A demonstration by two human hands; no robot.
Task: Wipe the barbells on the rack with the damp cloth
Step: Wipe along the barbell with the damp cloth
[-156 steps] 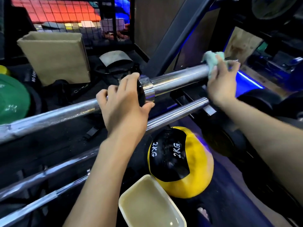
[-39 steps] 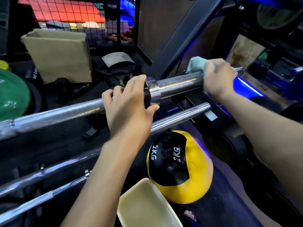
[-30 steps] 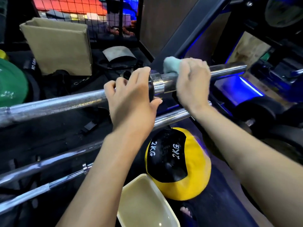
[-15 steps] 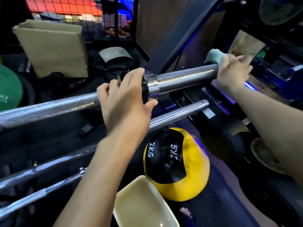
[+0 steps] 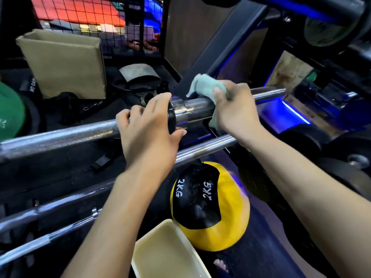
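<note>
Right hand [image 5: 235,109] wraps cloth [image 5: 202,87] around barbell [image 5: 60,137] sleeve beside collar-gripping left hand [image 5: 148,131].

The scene is being recorded by a single wide-angle camera worn on the head, which is being pointed forward and down, so both forearms are being seen reaching away from the bottom edge toward the top barbell [image 5: 60,137]. The left hand [image 5: 148,133] and right hand [image 5: 236,111] are being framed near the middle at close range, with the yellow ball [image 5: 236,223] and cream tub [image 5: 166,255] lying nearest below. Straight bars are being bowed toward the edges by the lens, and no second view is being supplied for overlap.
</note>
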